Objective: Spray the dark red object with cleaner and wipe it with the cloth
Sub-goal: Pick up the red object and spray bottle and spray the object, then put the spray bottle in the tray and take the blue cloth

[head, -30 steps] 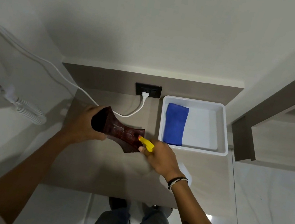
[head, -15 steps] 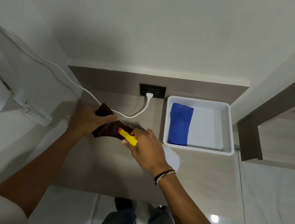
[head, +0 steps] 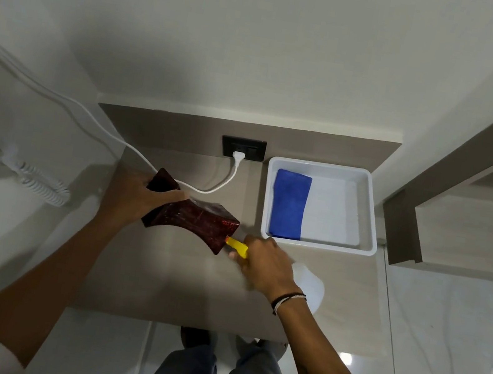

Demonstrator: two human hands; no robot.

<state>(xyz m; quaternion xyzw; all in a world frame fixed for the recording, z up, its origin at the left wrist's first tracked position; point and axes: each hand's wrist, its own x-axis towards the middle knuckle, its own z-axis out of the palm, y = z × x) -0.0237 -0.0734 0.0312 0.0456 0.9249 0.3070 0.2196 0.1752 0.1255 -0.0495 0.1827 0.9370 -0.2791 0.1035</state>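
Overhead, left hand grips dark red object, right hand sprayer, above beige counter.

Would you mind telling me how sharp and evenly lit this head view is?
Head view: right hand and spray bottle are motion-blurred; the dark red object in the left hand is sharper; floor glare bottom right; wide-angle bending at the edges.
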